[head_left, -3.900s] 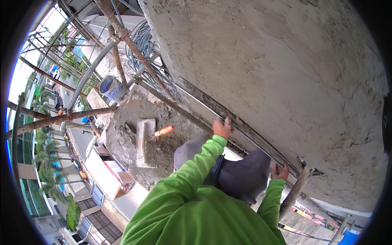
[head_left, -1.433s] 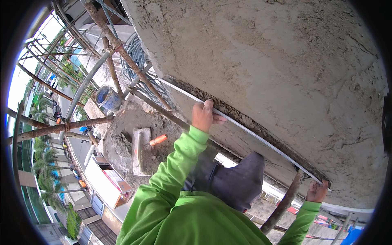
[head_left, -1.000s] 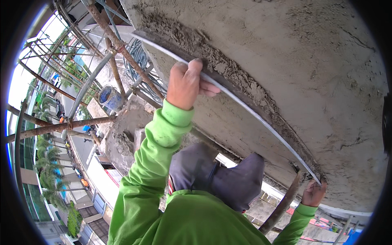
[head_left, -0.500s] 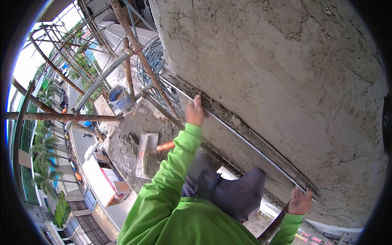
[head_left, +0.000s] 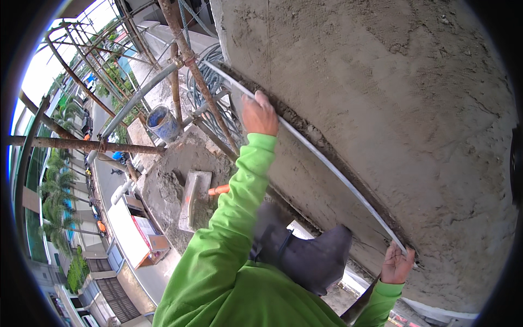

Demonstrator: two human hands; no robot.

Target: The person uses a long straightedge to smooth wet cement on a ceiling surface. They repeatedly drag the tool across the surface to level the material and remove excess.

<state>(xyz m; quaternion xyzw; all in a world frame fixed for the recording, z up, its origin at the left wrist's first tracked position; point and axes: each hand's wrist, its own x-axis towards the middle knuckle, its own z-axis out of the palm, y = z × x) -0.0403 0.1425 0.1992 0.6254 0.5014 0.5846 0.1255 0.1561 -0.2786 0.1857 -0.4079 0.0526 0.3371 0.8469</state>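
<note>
A long metal straightedge [head_left: 348, 185] lies diagonally against the rough grey plastered wall [head_left: 381, 98], with a ridge of wet mortar along its upper side. My left hand [head_left: 260, 115] is closed on the straightedge near its upper-left end. My right hand [head_left: 396, 264] grips its lower-right end. Both wrists are in green sleeves. Below my left hand, a rectangular plastering float [head_left: 192, 199] and a tool with an orange handle [head_left: 219, 189] rest on a mortar-covered board [head_left: 158, 182], partly hidden by my left arm.
A paint-stained bucket [head_left: 161, 124] sits among rusty scaffold pipes [head_left: 71, 143], beside coiled rope [head_left: 207, 82]. Far below at the left are a road [head_left: 103, 174], palm trees and a white stall roof [head_left: 125, 229]. My dark-clad leg shows between my arms.
Both hands have kept hold of the straightedge, shifting it back and forth along the wall. Since half a second ago, its upper-left end and my left hand have moved upward.
</note>
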